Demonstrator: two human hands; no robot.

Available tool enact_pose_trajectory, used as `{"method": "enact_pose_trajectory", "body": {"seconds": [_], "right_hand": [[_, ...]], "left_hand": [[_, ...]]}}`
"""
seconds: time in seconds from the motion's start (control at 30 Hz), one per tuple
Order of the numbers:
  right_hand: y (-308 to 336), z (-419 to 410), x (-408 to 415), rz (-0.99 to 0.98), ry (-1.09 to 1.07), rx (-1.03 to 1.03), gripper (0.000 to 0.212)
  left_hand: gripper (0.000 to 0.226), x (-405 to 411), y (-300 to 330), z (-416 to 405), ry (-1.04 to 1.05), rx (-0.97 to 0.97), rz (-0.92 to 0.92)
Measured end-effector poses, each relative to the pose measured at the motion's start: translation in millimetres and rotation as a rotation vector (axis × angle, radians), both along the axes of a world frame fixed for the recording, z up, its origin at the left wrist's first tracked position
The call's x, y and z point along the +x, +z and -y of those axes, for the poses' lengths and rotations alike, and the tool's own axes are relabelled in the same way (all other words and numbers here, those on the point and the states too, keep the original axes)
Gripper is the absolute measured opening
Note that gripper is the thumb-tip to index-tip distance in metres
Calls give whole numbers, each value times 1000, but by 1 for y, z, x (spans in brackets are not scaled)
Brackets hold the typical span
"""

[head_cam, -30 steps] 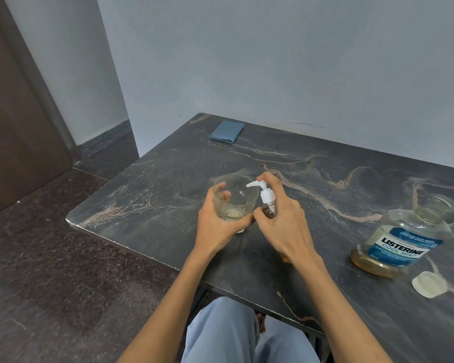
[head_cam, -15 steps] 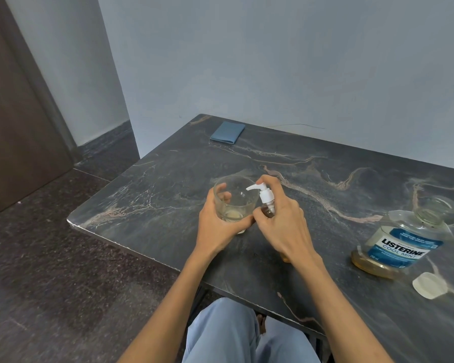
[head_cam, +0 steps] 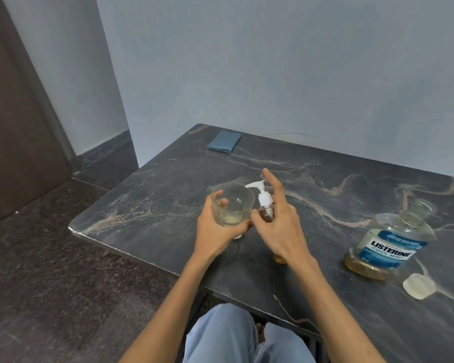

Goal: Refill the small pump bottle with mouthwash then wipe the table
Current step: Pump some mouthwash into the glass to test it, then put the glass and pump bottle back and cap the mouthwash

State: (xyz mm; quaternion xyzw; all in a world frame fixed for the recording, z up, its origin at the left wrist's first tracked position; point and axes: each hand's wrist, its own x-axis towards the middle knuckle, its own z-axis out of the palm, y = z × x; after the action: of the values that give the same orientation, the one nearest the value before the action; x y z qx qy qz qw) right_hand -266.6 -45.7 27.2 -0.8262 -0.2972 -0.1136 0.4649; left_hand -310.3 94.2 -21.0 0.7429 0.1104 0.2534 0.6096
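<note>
My left hand (head_cam: pixel 215 231) is wrapped around a clear glass (head_cam: pixel 232 205) with a little pale liquid at its bottom, near the table's front edge. Right beside it stands the small pump bottle (head_cam: pixel 265 203), white pump head up, amber liquid inside. My right hand (head_cam: pixel 281 226) holds the bottle's body with thumb and lower fingers, while the index finger is lifted off the pump. The pump nozzle points over the glass rim. The uncapped Listerine mouthwash bottle (head_cam: pixel 388 244) stands at the right, its clear cap (head_cam: pixel 418 286) lying in front of it.
A folded blue cloth (head_cam: pixel 223 141) lies at the far left corner of the dark marble table (head_cam: pixel 147 205). The wall runs behind the table. A dark door and stone floor are at the left. My knees are under the front edge.
My right index finger has lifted off the pump head, which has risen. The glass and my left hand have stayed in place.
</note>
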Motion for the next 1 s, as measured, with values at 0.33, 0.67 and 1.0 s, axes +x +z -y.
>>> {"method": "enact_pose_trajectory", "body": {"seconds": [0.33,0.67,1.0], "right_hand": [[2,22,-4,-152,-1,252,98],[18,47,-23,-254,13,68,87],[61,59,-15,-230,-61,28,73]], "left_hand": [[85,2,-3,0,24,46,-16],[91,-5,2,1,-8,96,-83],[89,-2,19,9,42,91,-85]]}}
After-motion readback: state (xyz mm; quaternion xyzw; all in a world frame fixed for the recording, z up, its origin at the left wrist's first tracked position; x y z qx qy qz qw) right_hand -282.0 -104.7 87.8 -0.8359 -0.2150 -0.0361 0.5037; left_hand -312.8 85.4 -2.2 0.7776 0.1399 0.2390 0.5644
